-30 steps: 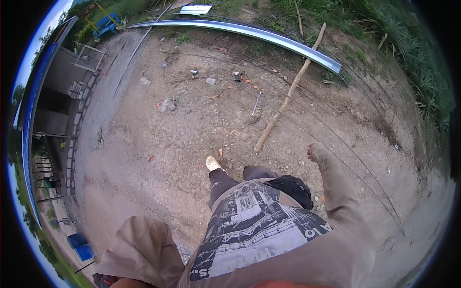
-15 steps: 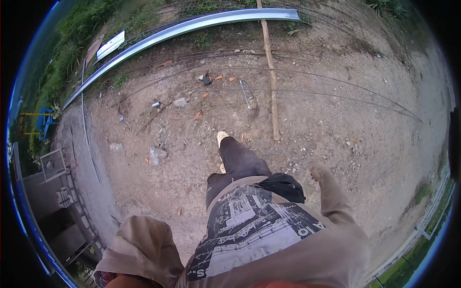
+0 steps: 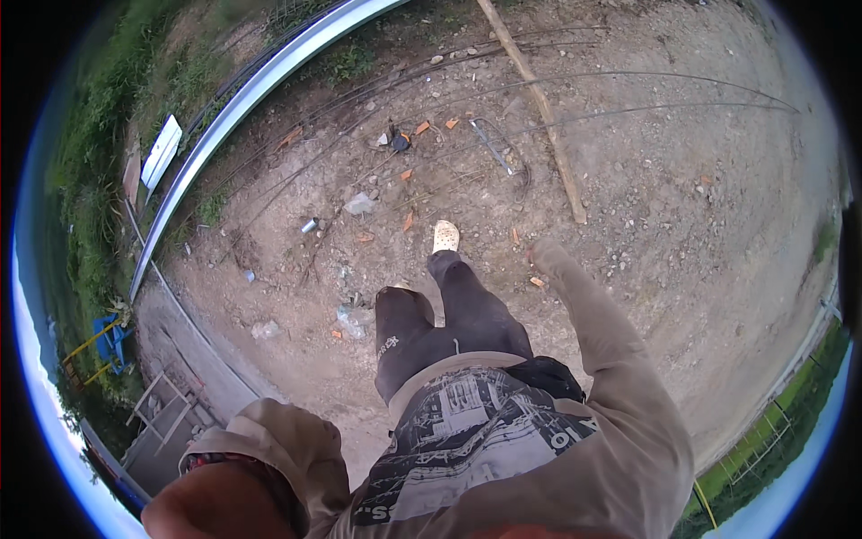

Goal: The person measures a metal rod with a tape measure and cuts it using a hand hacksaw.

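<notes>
My right hand (image 3: 544, 255), at the end of a tan sleeve, hangs out in front of my right side above the dirt. It is blurred; nothing shows in it, and its fingers cannot be made out. At the lower left, my left arm (image 3: 283, 440) is bent and raised close to the view. Past its patterned cuff, what seems to be my left hand (image 3: 215, 503) is a large blurred shape with no fingers showing. My legs are in mid-stride, a pale clog (image 3: 446, 236) on the forward foot. Ahead lies what looks like a hacksaw (image 3: 493, 146).
A wooden pole (image 3: 540, 103) and long thin rods (image 3: 664, 74) lie across the ground ahead. A long metal channel (image 3: 238, 97) curves along the grass at left. Orange brick bits, a small can (image 3: 310, 225) and clear plastic (image 3: 353, 319) litter the dirt.
The view has turned and moved forward, so ground items sit differently. My right hand has swung forward, and the other leg has come into view. My left arm's blurred end shows larger.
</notes>
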Motion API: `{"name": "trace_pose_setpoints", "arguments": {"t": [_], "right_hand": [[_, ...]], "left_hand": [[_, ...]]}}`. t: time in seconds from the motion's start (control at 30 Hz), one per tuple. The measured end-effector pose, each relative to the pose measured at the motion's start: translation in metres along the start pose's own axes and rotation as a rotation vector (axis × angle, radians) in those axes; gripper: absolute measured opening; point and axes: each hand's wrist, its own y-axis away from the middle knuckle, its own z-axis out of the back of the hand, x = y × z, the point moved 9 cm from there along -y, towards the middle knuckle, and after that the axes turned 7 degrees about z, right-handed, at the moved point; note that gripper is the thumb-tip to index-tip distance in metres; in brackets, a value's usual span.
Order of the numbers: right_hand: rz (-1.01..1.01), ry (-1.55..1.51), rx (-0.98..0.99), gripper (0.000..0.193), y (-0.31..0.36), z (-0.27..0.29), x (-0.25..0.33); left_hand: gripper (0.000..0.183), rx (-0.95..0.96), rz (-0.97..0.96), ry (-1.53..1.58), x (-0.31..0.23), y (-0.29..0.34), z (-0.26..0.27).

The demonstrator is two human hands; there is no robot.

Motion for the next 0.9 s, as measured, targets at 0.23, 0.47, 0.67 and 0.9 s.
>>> {"name": "trace_pose_setpoints", "arguments": {"t": [0.23,0.47,0.67,0.9], "right_hand": [[-0.120,-0.329,-0.126,0.022,-0.110,0.012,0.095],[-0.466,-0.457,-0.476,0.030,-0.216,-0.035,0.012],[-0.696,-0.465,-0.891,0.038,-0.330,-0.087,-0.116],[-0.986,-0.274,-1.495,0.033,-0.353,-0.051,-0.279]], "left_hand": [[0.026,-0.289,1.014,-0.427,0.331,0.196,0.177],[0.025,0.522,1.372,-0.747,0.514,0.482,0.208],[0.031,0.876,1.281,-0.832,0.619,0.599,0.176],[0.037,0.899,1.024,-0.580,0.729,0.664,0.087]]}}
